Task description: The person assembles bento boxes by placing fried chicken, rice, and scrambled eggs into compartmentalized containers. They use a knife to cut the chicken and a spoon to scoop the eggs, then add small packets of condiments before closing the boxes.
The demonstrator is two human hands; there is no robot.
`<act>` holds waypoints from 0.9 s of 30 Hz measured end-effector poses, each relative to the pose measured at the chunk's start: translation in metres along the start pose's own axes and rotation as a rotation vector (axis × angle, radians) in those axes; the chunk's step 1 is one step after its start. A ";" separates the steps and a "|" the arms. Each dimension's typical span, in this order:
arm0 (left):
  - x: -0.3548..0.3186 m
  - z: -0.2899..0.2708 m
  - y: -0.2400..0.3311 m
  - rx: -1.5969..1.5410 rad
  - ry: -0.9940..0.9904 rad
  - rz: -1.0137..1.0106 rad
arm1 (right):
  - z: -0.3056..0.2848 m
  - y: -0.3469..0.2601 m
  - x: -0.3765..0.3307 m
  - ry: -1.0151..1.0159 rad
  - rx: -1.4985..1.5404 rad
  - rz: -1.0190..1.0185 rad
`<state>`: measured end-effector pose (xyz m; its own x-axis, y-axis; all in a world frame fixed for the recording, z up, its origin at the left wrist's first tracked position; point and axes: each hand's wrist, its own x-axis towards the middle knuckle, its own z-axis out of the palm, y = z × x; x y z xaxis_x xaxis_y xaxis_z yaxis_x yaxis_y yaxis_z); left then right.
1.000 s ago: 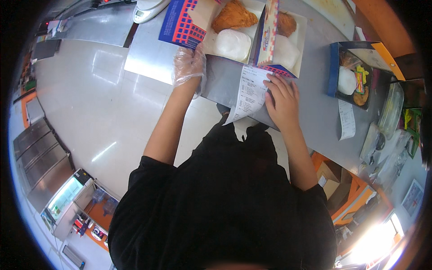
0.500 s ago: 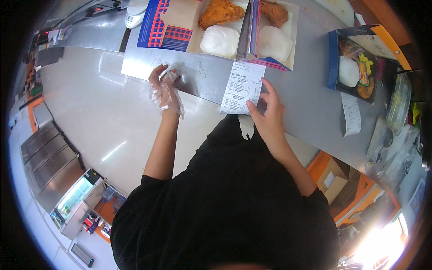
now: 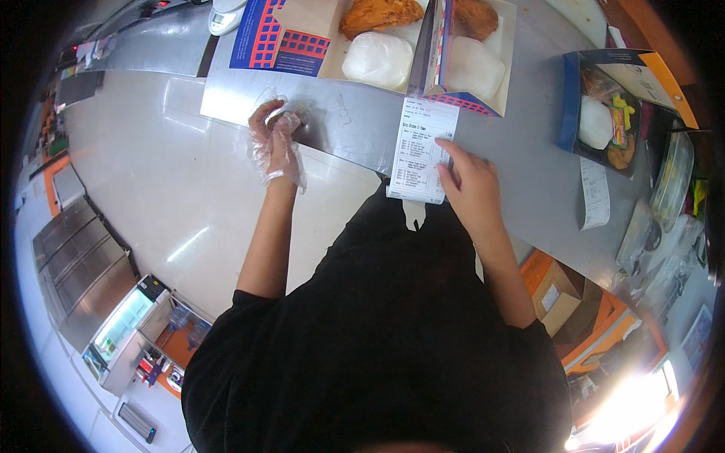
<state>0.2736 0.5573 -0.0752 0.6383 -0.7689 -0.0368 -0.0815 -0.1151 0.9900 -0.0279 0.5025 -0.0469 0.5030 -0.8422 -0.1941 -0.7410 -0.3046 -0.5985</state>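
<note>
At upper centre of the frame, the bare right hand pinches the right edge of a long white printed paper receipt, thumb on top, fingers grasping the slip as it lies on the grey stainless-steel counter. The receipt's top end touches the near edge of an open blue-and-red patterned cardboard meal box holding golden fried chicken and two white wrapped rice mounds. At upper left, the left hand, covered by a loose clear plastic glove, is curled shut at the counter's edge; what it clenches cannot be told. A second receipt lies at right.
</note>
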 end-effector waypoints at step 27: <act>-0.030 0.254 0.019 0.611 0.442 0.650 | -0.699 0.531 -0.267 1.305 -0.381 0.267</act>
<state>0.0586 0.4190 -0.0893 0.5471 -0.5087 0.6648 -0.8176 -0.1544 0.5547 -0.8666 0.2547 0.2307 -0.2912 -0.6319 0.7183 -0.9288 0.0067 -0.3706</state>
